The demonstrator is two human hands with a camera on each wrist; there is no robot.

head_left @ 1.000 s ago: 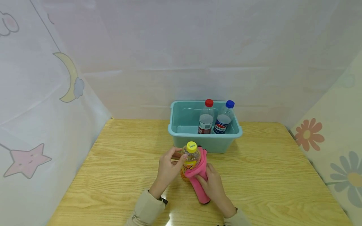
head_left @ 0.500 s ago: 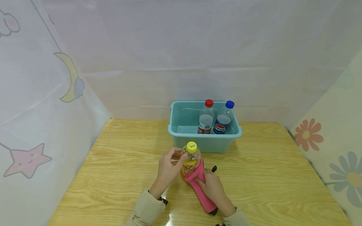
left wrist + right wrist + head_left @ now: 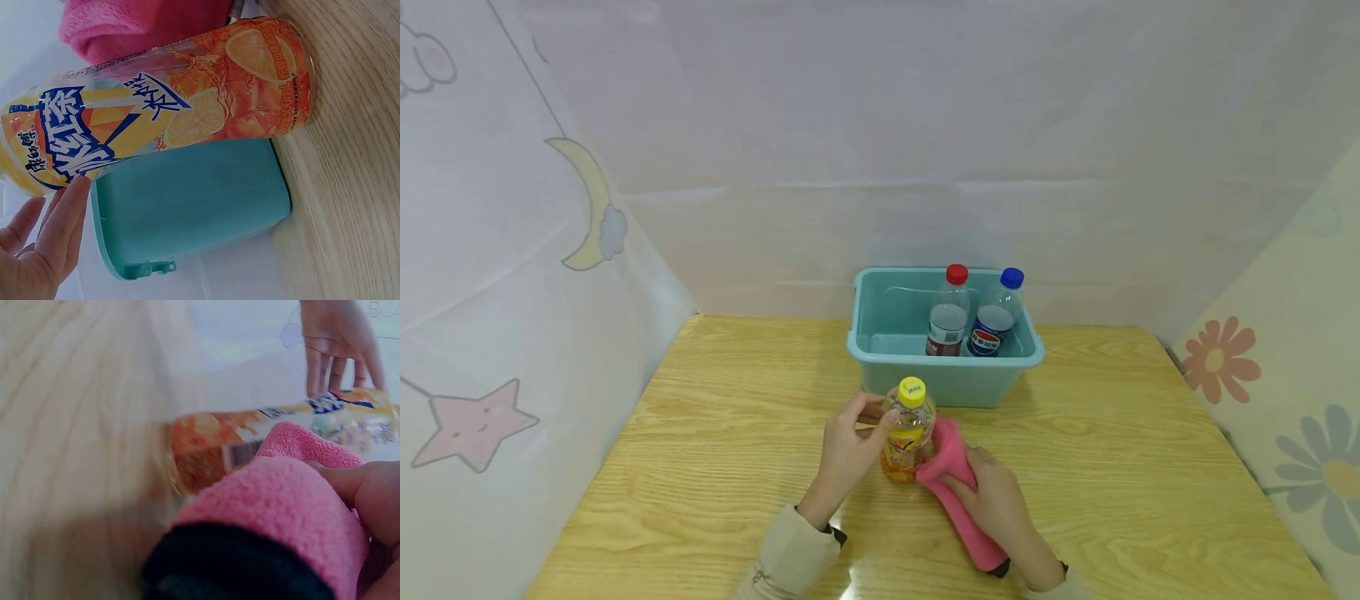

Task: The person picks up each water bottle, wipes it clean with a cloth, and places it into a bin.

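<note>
An iced tea bottle (image 3: 901, 457) with a yellow cap and an orange-yellow label stands upright on the table in the head view. My left hand (image 3: 847, 446) holds its upper part, thumb in front and fingers on the far side. In the left wrist view the fingertips (image 3: 75, 190) touch the label near the shoulder. To the bottle's right, my right hand (image 3: 1000, 504) grips a folded pink fluffy cloth (image 3: 966, 521) with a black edge. The cloth's upper end lies close against the bottle; whether they touch is unclear. Most right fingers are hidden behind the cloth.
A light-blue plastic basin (image 3: 936, 383) stands just behind the bottle. Inside it, toward the right, are a red-capped bottle (image 3: 947, 318) and a blue-capped bottle (image 3: 994, 318). Printed fabric (image 3: 880, 167) walls off the back and sides of the wooden table (image 3: 737, 400).
My right hand and the cloth have moved right and toward me, off the bottle's side, uncovering more of its label. The left hand and the bottle have stayed nearly in place.
</note>
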